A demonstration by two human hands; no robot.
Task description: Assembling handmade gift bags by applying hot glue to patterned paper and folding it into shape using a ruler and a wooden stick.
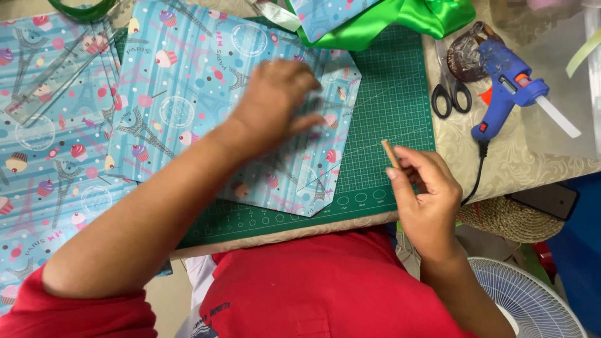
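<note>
The folded paper (pixel 294 156), blue with cupcakes and towers, lies on the green mat (pixel 388 106), its pointed lower edge near the mat's front. Our left hand (pixel 275 103) lies flat on it, fingers spread and pressing, gripping nothing. Our right hand (pixel 426 194) hovers just off the paper's right edge, closed on a thin wooden stick (pixel 391 153) held like a pencil, tip pointing up and away.

To do this well, we judge that the left palm should keep the paper pinned so the layers cannot slide, while the stick runs firmly along the crease or line rather than across the print.

More of the same paper (pixel 50 138) covers the table to the left. Green ribbon (pixel 400 19) lies beyond the mat; scissors (pixel 451 87) and a blue glue gun (pixel 507 87) rest to the right.
</note>
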